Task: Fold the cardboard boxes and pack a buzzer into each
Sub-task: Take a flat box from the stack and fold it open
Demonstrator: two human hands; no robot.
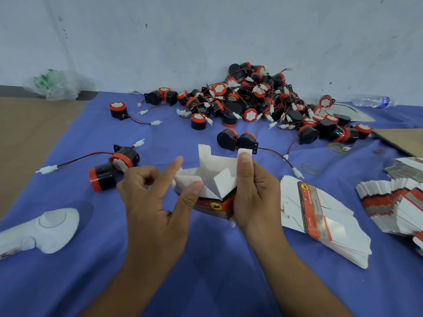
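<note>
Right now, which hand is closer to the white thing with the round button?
Left. The left hand holds the box to the right of the white device, not touching it; the right hand grips the box's far side, farther away.

Two bare hands in shot, L hand (pixel 151 202) & R hand (pixel 254 195), each w/ a bare forearm: L forearm (pixel 137 282), R forearm (pixel 304 282), uncovered right to the bottom edge of frame. Fingers (pixel 174 167) slim, nails short & plain; R thumbnail (pixel 245 158) wide, squarish, cut close to the tip, L thumbnail (pixel 197 188) much the same. Creases show at knuckles & wrists; L hand slightly blurred.
</note>
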